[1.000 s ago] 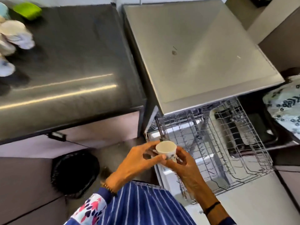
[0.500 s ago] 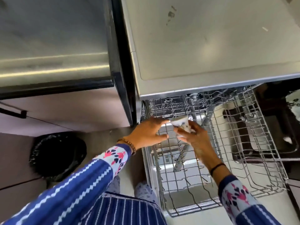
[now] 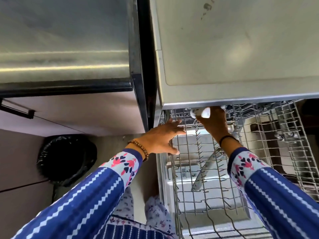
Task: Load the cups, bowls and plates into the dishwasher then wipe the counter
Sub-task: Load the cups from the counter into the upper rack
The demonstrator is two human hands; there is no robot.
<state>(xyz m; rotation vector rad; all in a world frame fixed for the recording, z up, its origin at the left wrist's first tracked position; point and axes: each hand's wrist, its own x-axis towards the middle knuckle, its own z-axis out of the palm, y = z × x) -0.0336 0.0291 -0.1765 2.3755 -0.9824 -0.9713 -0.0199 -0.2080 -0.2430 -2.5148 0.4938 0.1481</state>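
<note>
A small white cup (image 3: 202, 113) lies on its side at the far left of the pulled-out wire dishwasher rack (image 3: 279, 144), just under the front edge of the dishwasher top. My right hand (image 3: 213, 124) holds it from this side, fingers curled round its base. My left hand (image 3: 163, 138) is spread with fingers straight over the rack's left rim, holding nothing. The rest of the rack holds no dishes that I can see.
A steel counter (image 3: 65, 49) fills the upper left, with the dishwasher's grey top (image 3: 241, 49) to its right. On the floor at the lower left stands a black-lined bin (image 3: 67, 159). A drawer handle (image 3: 17, 109) juts out under the counter.
The cup has gone from both hands near my body to the back of the rack. My left hand has let go of it and now hovers open over the rack's left side.
</note>
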